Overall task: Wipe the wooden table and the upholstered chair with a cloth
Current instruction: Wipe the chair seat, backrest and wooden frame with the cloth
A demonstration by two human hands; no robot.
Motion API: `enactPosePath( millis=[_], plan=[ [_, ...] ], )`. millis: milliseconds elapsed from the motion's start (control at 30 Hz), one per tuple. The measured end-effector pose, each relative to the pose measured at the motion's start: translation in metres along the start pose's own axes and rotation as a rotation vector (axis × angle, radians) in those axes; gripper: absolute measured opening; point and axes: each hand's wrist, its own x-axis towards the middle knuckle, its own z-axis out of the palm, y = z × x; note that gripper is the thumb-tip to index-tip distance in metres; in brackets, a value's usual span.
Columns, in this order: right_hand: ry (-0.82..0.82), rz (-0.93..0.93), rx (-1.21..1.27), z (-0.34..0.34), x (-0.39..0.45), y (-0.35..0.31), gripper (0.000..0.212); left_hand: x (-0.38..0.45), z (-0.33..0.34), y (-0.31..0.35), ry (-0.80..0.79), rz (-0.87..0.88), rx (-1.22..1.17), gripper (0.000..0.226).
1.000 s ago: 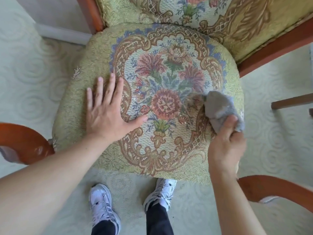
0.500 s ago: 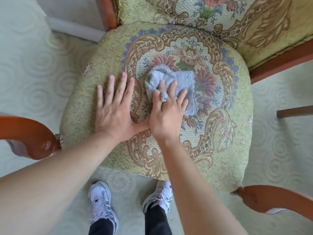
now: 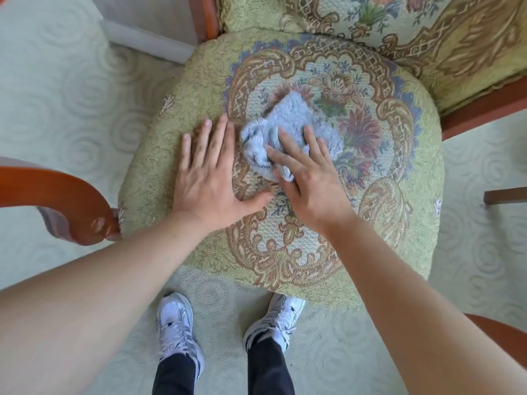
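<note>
The upholstered chair's seat (image 3: 393,218), green-gold with a floral medallion, fills the middle of the view. A crumpled grey-blue cloth (image 3: 288,124) lies on the medallion's upper left part. My right hand (image 3: 308,181) presses flat on the cloth's near side, fingers spread over it. My left hand (image 3: 208,181) rests flat on the seat just left of the cloth, fingers apart, holding nothing. Its thumb almost touches my right hand. No wooden table is in view.
Wooden armrests curve at the left (image 3: 62,201) and lower right (image 3: 502,334). The padded chair back (image 3: 427,29) rises behind the seat. My two white shoes (image 3: 176,326) stand on pale patterned carpet in front. A wooden rail (image 3: 504,195) juts in at the right edge.
My right hand swept the cloth from the seat's right edge to the middle, next to my left hand. In the last half second it shifted only slightly. The left hand stayed put.
</note>
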Motion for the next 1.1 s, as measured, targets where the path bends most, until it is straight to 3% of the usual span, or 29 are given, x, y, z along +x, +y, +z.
enactPosePath(
  millis=[200, 300, 667, 800, 933, 1100],
  plan=[
    [0.004, 0.104, 0.035, 0.015, -0.086, -0.017, 0.048, -0.018, 0.005, -0.012, -0.020, 0.031, 0.016, 0.133],
    [-0.010, 0.151, 0.014, 0.018, -0.090, -0.027, 0.054, -0.023, 0.005, -0.014, -0.015, 0.055, 0.008, 0.133],
    [-0.005, 0.332, -0.090, 0.010, 0.082, -0.038, 0.054, -0.024, 0.010, -0.010, 0.050, 0.059, 0.009, 0.127],
    [-0.066, 0.266, -0.080, 0.006, 0.109, -0.049, 0.054, -0.023, 0.007, -0.009, 0.039, 0.056, 0.033, 0.128],
    [-0.065, 0.141, -0.040, 0.003, 0.070, -0.048, 0.054, -0.024, 0.008, -0.010, 0.047, 0.052, -0.002, 0.130],
    [-0.074, 0.141, -0.024, 0.008, -0.023, -0.053, 0.061, -0.024, 0.009, -0.010, 0.053, 0.037, -0.039, 0.135]
  ],
)
